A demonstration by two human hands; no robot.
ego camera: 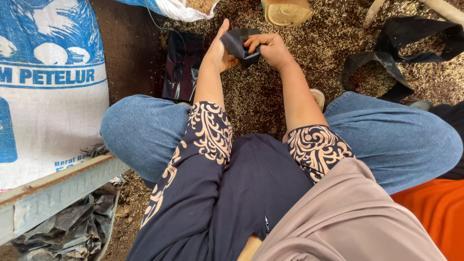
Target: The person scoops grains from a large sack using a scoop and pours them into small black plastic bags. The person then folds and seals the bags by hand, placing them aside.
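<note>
Both my hands hold a small black plastic bag (240, 44) above the husk-covered ground, between my knees. My left hand (218, 50) grips its left edge, thumb raised. My right hand (270, 48) pinches the bag's right side with curled fingers. The bag is crumpled and partly hidden by my fingers. A flat stack of black plastic bags (181, 65) lies on the ground just left of my left hand.
A large white and blue sack (48, 92) stands at the left. A metal rail (58, 191) and crumpled black plastic (72, 232) sit at bottom left. An open black bag holding husks (382, 72) lies at the right. A sandal (286, 12) shows at top.
</note>
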